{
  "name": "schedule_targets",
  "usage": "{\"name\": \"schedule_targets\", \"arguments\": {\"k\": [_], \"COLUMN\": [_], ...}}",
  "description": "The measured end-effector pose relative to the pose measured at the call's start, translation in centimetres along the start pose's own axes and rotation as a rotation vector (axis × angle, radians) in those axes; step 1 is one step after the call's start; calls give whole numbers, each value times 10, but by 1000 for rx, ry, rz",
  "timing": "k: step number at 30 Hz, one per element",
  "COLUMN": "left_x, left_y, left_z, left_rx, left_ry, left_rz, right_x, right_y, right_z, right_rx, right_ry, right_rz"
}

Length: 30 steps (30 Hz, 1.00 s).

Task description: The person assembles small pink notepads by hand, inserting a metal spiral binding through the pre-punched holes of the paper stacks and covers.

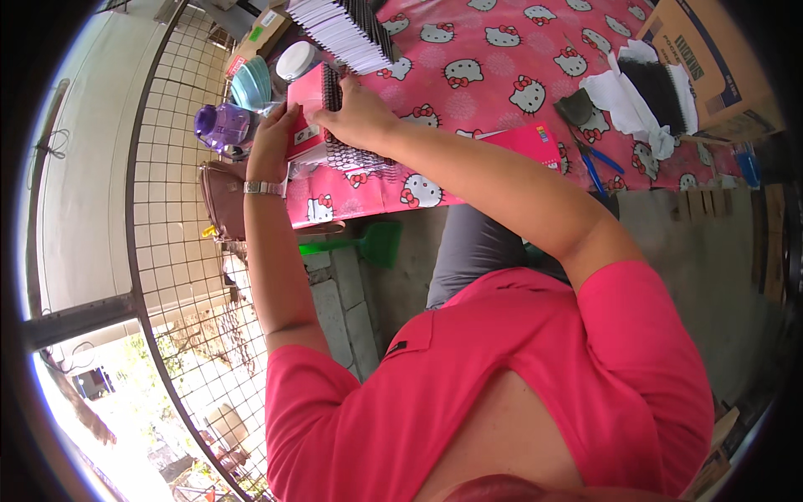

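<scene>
At the table's left end, my left hand (269, 142) grips the near left side of a red-covered notebook (308, 94) with black spiral binding. My right hand (361, 115) is closed over its right side, the thumb on the cover and the fingers around the bound edge. Whether this is one notebook or a small stack cannot be made out. Under my right wrist lie more dark spiral-bound edges (360, 156), partly covered by the hand. Just beyond the hands stands a tall stack of spiral-bound notebooks (345, 33) with white pages.
A purple bottle (226, 125), teal bowls (251, 84) and a white-lidded container (296, 60) crowd the left edge beside a wire mesh. Toward the right are a red booklet (527, 142), blue-handled pliers (600, 164), black binding coils (651, 88) on white paper and a cardboard box (715, 63).
</scene>
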<state>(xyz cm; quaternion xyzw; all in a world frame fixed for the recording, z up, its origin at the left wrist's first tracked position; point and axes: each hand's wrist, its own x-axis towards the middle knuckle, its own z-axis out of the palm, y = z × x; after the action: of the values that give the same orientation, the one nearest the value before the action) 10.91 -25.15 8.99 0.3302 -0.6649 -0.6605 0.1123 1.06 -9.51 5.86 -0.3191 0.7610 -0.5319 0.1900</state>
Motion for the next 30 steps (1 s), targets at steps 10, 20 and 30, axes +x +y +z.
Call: {"name": "schedule_targets", "arguments": {"k": [10,20,30], "left_x": [21,21,-98], "left_y": [-7,-4,-52], "left_z": [-8,-44,250], "left_rx": [-106,198,780], "left_ry": [-43,25,-362], "left_rz": [-103,107,1098], "right_x": [-14,-9,-103], "right_y": [-20,169,304], "right_z": [25,-232,-422], "right_rx": [411,60,-1133], "right_ry": [-42,451,559], "right_rz": [282,-135,294]}}
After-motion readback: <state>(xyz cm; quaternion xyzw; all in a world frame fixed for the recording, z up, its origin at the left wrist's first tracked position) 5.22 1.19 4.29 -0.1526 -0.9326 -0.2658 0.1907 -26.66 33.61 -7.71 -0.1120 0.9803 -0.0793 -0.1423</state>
